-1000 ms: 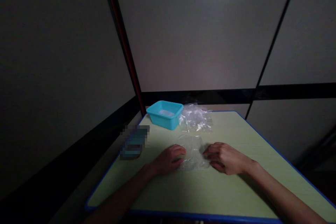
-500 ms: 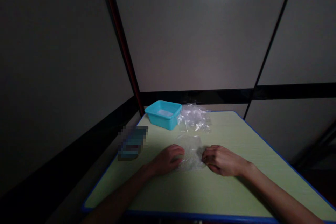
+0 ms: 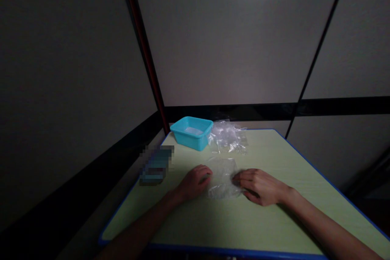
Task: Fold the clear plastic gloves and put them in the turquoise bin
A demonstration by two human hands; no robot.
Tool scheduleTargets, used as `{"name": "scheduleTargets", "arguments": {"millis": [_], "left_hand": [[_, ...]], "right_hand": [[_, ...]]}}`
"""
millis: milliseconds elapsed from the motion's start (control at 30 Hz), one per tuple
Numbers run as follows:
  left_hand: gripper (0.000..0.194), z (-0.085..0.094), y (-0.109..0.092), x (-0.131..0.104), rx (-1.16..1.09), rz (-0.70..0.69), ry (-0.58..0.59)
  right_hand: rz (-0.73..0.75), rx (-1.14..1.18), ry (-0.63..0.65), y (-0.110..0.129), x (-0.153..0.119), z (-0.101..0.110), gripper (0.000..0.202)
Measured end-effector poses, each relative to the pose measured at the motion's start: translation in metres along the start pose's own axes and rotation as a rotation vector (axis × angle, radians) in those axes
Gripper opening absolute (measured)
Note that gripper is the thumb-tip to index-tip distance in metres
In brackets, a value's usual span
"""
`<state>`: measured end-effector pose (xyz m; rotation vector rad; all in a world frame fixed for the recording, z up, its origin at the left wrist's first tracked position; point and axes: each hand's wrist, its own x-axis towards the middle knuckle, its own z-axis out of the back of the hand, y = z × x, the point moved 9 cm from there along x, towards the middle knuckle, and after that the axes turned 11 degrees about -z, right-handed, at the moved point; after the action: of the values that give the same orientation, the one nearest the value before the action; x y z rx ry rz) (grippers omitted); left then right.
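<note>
A clear plastic bag (image 3: 224, 178) lies flat on the table between my two hands, its surface wrinkled toward the near end. My left hand (image 3: 195, 181) rests at the bag's left edge, fingers curved and the thumb apart from them. On the opposite side, my right hand (image 3: 260, 187) reaches its fingertips onto the bag's right edge, palm down, with the thumb spread away. Neither hand grips the bag in a way I can see. Shadow hides part of the fingertips on both sides.
A light-blue plastic basin (image 3: 191, 141) with something pale inside stands at the table's far left. Right beside it is a pile of clear plastic bags (image 3: 227, 136). A pixelated object (image 3: 157, 165) sits at the left edge. The pale green table (image 3: 231, 227) has blue edging.
My right fingers have straightened and slid slightly left over the bag's edge. The left thumb and fingers have parted slightly at the other edge. The bag's wrinkles have shifted.
</note>
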<state>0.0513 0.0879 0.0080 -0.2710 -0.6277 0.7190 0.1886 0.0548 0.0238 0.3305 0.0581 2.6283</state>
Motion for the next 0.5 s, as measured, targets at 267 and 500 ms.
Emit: {"name": "scheduleTargets", "arguments": {"millis": [267,500], "left_hand": [[0.017,0.0,-0.002,0.0,-0.002,-0.014,0.002],[0.016,-0.001,-0.004,0.001,0.001,-0.031,0.01]], "right_hand": [[0.1,-0.071,-0.032,0.007,0.0,-0.01,0.02],[0.079,-0.073,-0.04,0.002,0.001,-0.011,0.02]]}}
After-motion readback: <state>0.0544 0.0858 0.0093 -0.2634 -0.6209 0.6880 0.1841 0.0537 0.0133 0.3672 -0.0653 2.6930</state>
